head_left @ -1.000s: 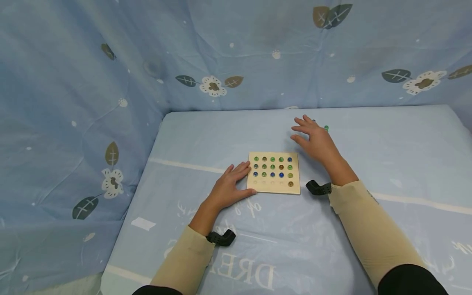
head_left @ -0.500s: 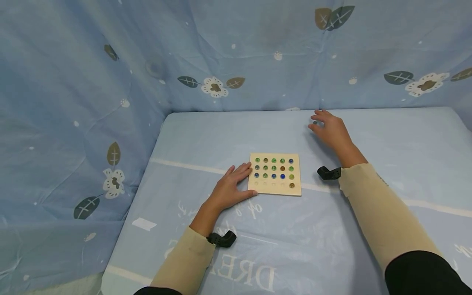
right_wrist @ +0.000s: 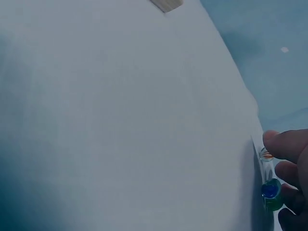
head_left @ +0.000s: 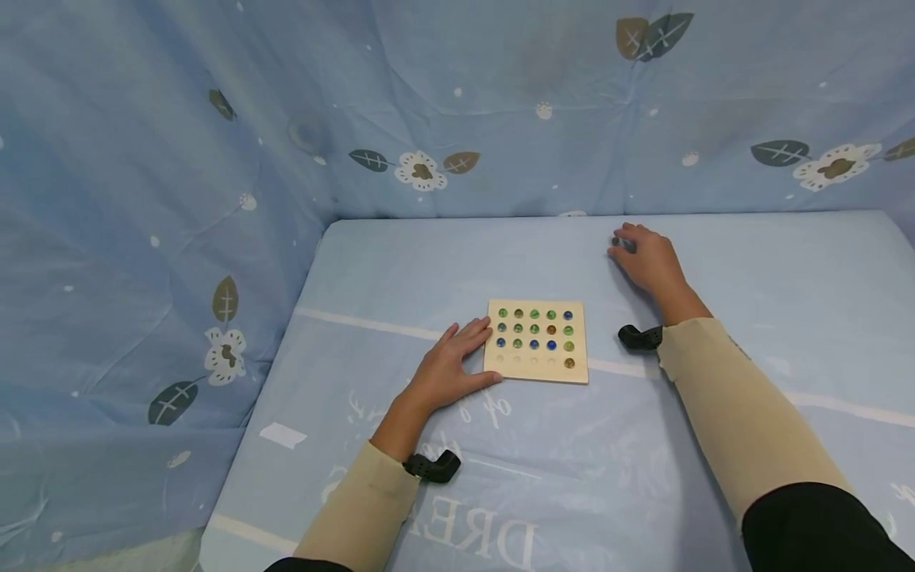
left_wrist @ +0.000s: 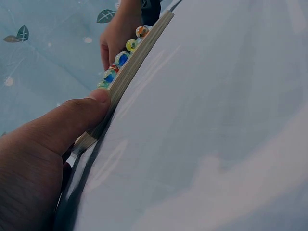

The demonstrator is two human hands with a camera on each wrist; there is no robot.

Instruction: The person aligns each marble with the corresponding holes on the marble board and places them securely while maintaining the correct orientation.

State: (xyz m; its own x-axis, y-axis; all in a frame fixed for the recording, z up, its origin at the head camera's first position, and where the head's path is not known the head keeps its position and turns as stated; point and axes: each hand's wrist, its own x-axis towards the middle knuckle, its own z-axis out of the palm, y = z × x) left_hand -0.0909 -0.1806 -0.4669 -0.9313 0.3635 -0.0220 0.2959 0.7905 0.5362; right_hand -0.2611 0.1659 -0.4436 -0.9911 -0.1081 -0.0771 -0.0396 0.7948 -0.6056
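A pale wooden marble board (head_left: 536,372) lies mid-table; glass marbles (head_left: 534,328) fill its three far rows and one hole of the near row. My left hand (head_left: 446,369) rests at the board's left side, fingers straight, thumb at the near edge. In the left wrist view, the thumb (left_wrist: 79,118) presses the board's side. Near the table's far edge, my right hand (head_left: 650,262) curls its fingers round loose marbles. The right wrist view shows an orange-striped marble (right_wrist: 266,154) by the thumb, with a blue marble (right_wrist: 270,190) and a green marble (right_wrist: 275,204) at the fingers.
A light blue cloth with white lettering covers the table (head_left: 400,262). Behind and to the left hangs a blue flower-patterned curtain (head_left: 500,87). A white patch (head_left: 283,435) shows at the table's left.
My right hand has moved right and away to the loose marbles, and its fingers have drawn in round them. The left hand has stayed at the board.
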